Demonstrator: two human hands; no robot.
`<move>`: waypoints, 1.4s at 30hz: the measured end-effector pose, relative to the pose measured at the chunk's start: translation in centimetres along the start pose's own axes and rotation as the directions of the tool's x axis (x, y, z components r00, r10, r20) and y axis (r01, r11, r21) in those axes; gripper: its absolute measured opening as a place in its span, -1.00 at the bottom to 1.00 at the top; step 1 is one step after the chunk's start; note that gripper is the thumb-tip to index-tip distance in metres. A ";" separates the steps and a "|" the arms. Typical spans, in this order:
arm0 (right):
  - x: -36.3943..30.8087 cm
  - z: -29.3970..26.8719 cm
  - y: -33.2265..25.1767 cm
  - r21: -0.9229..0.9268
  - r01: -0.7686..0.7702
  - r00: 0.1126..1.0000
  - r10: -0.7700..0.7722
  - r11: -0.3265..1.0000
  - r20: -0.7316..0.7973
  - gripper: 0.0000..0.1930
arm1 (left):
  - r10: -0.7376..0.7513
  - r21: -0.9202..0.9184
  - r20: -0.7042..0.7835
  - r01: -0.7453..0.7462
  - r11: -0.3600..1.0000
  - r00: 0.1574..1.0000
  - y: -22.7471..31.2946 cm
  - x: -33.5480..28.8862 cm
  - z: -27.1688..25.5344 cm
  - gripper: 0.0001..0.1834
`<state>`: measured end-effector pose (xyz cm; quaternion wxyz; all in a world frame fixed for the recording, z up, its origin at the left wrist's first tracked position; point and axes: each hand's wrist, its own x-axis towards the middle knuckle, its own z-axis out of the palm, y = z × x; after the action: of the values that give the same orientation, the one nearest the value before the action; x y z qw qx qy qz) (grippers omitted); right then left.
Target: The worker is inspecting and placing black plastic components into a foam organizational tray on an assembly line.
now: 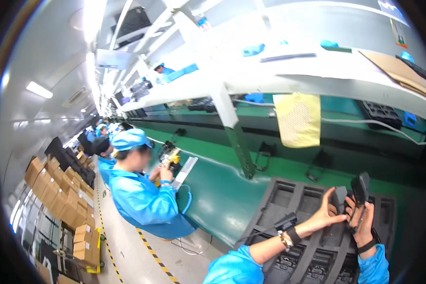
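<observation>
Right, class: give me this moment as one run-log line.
left hand: holding dark grey piece | right hand: holding black piece | below: dark compartmented tray

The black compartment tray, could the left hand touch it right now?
Probably yes: the left hand is over the black compartment tray, and I see nothing blocking it, though that hand seems busy with a dark grey part.

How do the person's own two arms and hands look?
Blue sleeves show on both arms. The left hand is ungloved; behind it are a black strap, a pale bracelet and a small black device. The right hand is ungloved, with a black wristband.
</observation>
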<state>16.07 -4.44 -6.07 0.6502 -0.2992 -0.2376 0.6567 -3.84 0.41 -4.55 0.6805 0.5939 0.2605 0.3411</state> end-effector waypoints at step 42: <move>0.3 0.5 0.2 -0.149 -0.011 1.000 0.010 0.989 -0.010 -0.61 | -0.174 -0.307 -0.297 0.079 0.949 0.939 -0.8 1.1 -2.9 -0.46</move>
<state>15.58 -4.13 -5.85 0.6236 -0.3511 -0.2814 0.6393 -5.26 3.02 -5.78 0.7295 0.4062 0.3527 0.4225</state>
